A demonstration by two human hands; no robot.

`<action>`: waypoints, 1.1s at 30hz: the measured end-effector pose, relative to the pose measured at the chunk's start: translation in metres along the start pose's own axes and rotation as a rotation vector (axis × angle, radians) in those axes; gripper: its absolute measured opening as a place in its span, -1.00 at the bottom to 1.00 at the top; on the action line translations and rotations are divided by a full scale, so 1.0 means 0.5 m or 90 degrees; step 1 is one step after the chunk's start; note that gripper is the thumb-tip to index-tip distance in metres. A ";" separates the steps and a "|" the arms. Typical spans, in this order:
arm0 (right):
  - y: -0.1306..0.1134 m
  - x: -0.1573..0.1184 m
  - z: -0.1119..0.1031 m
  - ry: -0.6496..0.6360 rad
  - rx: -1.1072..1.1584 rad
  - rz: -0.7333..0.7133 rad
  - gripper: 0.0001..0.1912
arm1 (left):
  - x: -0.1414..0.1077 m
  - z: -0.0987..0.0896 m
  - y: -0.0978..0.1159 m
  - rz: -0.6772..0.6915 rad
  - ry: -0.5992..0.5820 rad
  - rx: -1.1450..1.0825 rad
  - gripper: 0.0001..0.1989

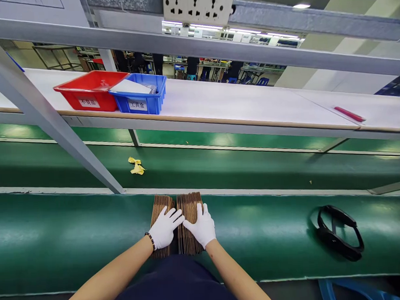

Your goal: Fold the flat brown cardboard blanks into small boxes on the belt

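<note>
Two bundles of thin brown cardboard pieces stand on edge side by side on the green work surface, close to my body. My left hand point(165, 226), in a white glove, lies over the left cardboard bundle point(160, 205) with its fingers stretched toward the gap. On the right cardboard bundle point(188, 203) rests my right hand point(202, 225), also gloved in white, its thumb and fingers spread. The fingertips of the left hand come close to the right thumb. Both palms face down, so their undersides are hidden.
A black headset-like band point(340, 232) lies at the right on the green surface point(265, 235). Yellow scraps point(137, 169) lie beyond the metal rail. On the white shelf point(218, 99) are a red bin point(93, 90), a blue bin point(142, 97) and a red pen-like object point(349, 114). A slanted post point(64, 128) stands at left.
</note>
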State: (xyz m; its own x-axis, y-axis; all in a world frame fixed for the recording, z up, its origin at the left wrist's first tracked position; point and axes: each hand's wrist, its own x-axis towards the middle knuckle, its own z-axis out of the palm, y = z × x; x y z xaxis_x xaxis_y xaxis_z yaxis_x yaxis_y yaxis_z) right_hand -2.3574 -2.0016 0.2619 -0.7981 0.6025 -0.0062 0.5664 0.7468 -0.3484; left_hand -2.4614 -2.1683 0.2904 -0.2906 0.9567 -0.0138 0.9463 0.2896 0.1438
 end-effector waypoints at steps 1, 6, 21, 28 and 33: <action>0.000 0.000 -0.001 0.000 0.000 0.000 0.00 | 0.000 0.000 0.000 0.000 0.002 -0.001 -0.27; 0.000 0.001 -0.005 -0.005 0.002 0.000 -0.05 | -0.002 -0.003 -0.002 0.002 0.008 -0.004 -0.29; -0.048 0.000 -0.002 0.020 -0.063 0.020 -0.17 | -0.005 -0.009 -0.003 -0.012 0.032 -0.037 -0.36; -0.062 0.013 -0.001 -0.097 -0.088 0.071 0.02 | 0.020 0.010 0.025 -0.160 0.086 -0.057 -0.60; -0.053 0.010 -0.012 -0.106 -0.073 0.081 0.05 | 0.038 0.032 0.028 -0.298 0.085 -0.083 -0.35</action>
State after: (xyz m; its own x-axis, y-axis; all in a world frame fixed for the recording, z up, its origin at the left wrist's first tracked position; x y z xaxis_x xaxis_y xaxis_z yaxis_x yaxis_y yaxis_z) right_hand -2.3752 -2.0168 0.2769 -0.7367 0.6456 -0.2012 0.6762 0.7011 -0.2261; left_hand -2.4513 -2.1453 0.2763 -0.7033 0.7106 0.0187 0.6871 0.6727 0.2745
